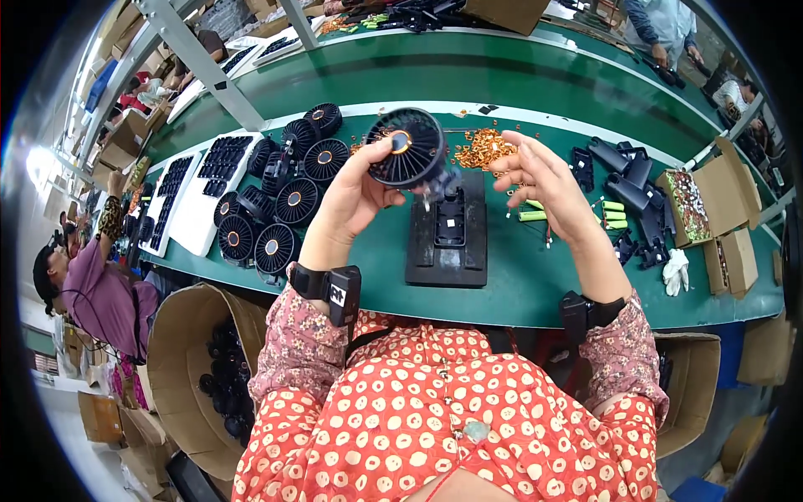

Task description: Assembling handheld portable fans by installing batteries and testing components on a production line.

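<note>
My left hand (350,192) grips a black round fan head (422,155) with an orange ring at its centre. It is tilted and held above the table, thumb on its face. Below and to the right of it, a black oblong housing part (450,219) lies in a dark block fixture (421,266). My right hand (548,186) is raised to the right of the fixture, fingers apart, with nothing visible in it. Just beyond its fingertips is a pile of small orange rings (483,149). Green battery cells (615,215) lie to the right of that hand.
Several black fan heads (299,201) are grouped at left, beside white trays (213,197) of black parts. Black handle shells (636,192), a white glove (676,273) and an open carton (732,188) are at right. A large cardboard box (180,351) stands below left.
</note>
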`<action>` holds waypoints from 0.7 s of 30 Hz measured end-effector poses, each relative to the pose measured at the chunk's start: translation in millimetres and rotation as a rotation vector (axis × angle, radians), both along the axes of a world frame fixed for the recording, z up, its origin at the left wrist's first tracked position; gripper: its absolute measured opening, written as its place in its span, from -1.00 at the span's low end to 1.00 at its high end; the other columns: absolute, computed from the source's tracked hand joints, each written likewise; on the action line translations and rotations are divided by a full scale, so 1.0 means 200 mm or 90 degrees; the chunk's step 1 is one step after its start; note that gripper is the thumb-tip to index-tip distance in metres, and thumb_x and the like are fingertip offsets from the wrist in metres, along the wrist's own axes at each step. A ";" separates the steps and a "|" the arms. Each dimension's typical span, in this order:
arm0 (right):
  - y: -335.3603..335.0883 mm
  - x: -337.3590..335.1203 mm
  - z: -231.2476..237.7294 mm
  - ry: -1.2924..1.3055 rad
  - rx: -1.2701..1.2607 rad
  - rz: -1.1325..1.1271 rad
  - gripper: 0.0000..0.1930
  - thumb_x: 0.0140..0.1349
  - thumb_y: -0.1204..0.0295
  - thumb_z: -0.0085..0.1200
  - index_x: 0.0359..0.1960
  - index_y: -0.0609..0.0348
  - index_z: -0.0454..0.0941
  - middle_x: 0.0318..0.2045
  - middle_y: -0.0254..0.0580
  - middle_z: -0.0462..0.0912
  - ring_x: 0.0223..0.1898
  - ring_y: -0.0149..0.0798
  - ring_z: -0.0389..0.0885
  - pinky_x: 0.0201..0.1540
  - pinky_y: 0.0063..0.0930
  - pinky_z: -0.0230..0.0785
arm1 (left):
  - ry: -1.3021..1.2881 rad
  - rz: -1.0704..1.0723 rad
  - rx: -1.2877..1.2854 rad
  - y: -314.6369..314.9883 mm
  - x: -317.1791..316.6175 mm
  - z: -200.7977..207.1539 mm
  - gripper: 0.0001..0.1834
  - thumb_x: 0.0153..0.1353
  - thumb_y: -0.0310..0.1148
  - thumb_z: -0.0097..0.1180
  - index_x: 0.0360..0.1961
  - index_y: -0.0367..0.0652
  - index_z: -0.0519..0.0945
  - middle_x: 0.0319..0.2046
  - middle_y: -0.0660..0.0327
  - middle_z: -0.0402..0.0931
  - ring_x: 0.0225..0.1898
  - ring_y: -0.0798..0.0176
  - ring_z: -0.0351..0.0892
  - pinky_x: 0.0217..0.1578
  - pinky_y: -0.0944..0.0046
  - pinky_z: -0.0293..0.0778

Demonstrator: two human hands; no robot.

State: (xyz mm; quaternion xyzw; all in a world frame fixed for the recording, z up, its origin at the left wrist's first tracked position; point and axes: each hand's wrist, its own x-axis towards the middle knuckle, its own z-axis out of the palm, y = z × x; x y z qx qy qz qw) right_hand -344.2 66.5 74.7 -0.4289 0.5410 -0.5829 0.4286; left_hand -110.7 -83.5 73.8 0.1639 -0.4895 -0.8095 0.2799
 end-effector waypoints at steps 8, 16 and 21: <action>-0.24 0.08 0.04 -0.166 0.006 0.100 -0.66 0.32 0.12 0.12 -0.12 0.16 0.58 -0.28 -0.37 0.66 -0.27 -0.48 0.62 -0.27 -0.54 0.48 | 0.046 -0.091 0.055 0.09 -0.09 -0.07 -0.05 0.27 0.47 -0.37 0.36 -0.14 0.22 0.05 -0.04 0.52 0.03 0.10 0.56 0.11 0.00 0.47; -0.35 0.00 -0.20 -0.294 -0.068 -0.027 -0.70 0.33 0.22 0.13 -0.05 0.17 0.55 -0.14 -0.25 0.64 -0.11 -0.32 0.62 -0.07 -0.38 0.51 | -0.307 0.349 -0.618 0.21 -0.05 -0.28 -0.72 0.05 -0.40 0.40 -0.27 -0.23 0.55 -0.46 0.29 0.57 -0.49 0.43 0.51 -0.41 0.38 0.48; -0.36 0.01 -0.32 -0.405 -0.048 -0.050 -0.68 0.35 0.20 0.10 -0.05 0.18 0.53 -0.19 -0.25 0.64 -0.19 -0.37 0.60 -0.08 -0.41 0.49 | -0.319 0.276 -0.964 0.29 -0.05 -0.24 -0.83 -0.05 -0.44 0.36 -0.41 -0.10 0.61 -0.40 0.32 0.53 -0.35 0.21 0.53 -0.35 0.24 0.48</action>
